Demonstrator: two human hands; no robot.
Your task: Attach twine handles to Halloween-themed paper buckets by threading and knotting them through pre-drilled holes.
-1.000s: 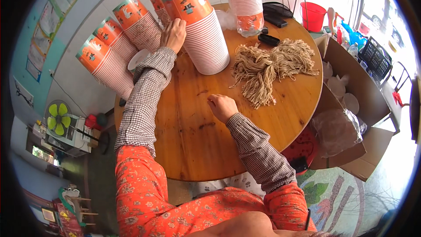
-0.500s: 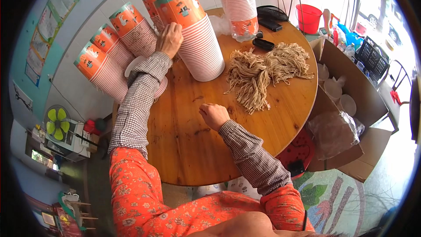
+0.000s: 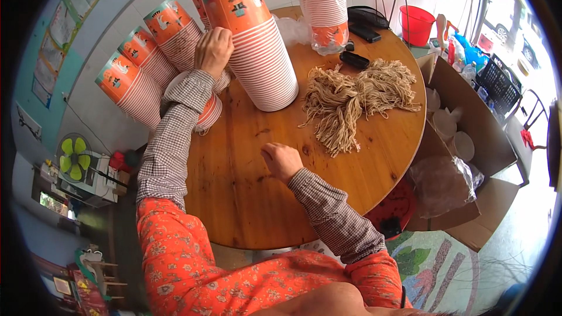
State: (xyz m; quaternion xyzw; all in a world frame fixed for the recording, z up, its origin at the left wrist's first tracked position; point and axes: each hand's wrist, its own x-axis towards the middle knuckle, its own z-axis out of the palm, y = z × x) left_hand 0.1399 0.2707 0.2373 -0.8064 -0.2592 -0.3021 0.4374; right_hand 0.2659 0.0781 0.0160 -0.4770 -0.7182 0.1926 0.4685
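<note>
A tall stack of paper cups (image 3: 266, 67) stands on the table, its top cup orange with a green rim. My left hand (image 3: 213, 52) is at the stack's left side, just below the orange cup, fingers curled; whatever they grip is hidden. Over the middle of the table is my right hand (image 3: 282, 161), closed, with no object distinguishable in it. To its right lies a spread bundle of beige strings (image 3: 357, 99). A low cup group (image 3: 209, 114) rests beneath my left forearm, partly covered by the sleeve.
More cup stacks (image 3: 133, 85) lean along the wall side of the round wooden table (image 3: 234, 199). A plastic-wrapped stack (image 3: 322, 6) stands at the back, near a black case (image 3: 354, 60). An open cardboard box (image 3: 486, 134) sits at the right, a red bucket (image 3: 417, 25) behind.
My left hand has shifted slightly left along the tall stack's side, baring more of the low cups by its forearm. My right hand has moved a little left and down, still closed.
</note>
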